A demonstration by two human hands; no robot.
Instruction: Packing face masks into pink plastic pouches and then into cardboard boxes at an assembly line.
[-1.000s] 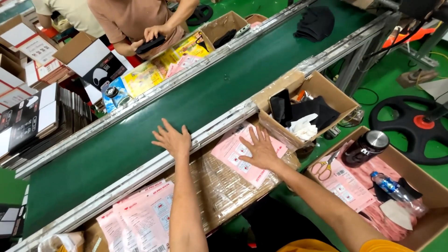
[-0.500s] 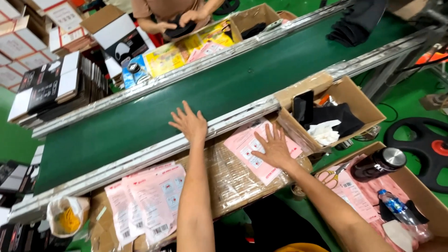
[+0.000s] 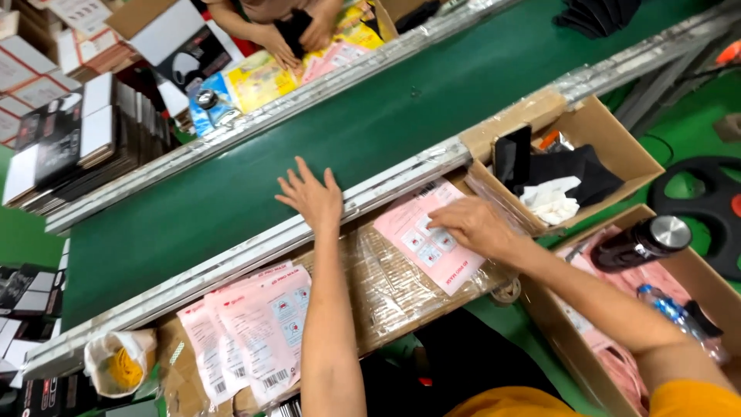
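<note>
Left hand is resting spread, fingers open, on the green belt near its rail; right hand is pressing flat on the pink packet, gripping nothing

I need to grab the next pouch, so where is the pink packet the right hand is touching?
In the head view, the pink packet lies under the right hand, right of centre, on the taped cardboard beside the conveyor's metal rail.
</note>
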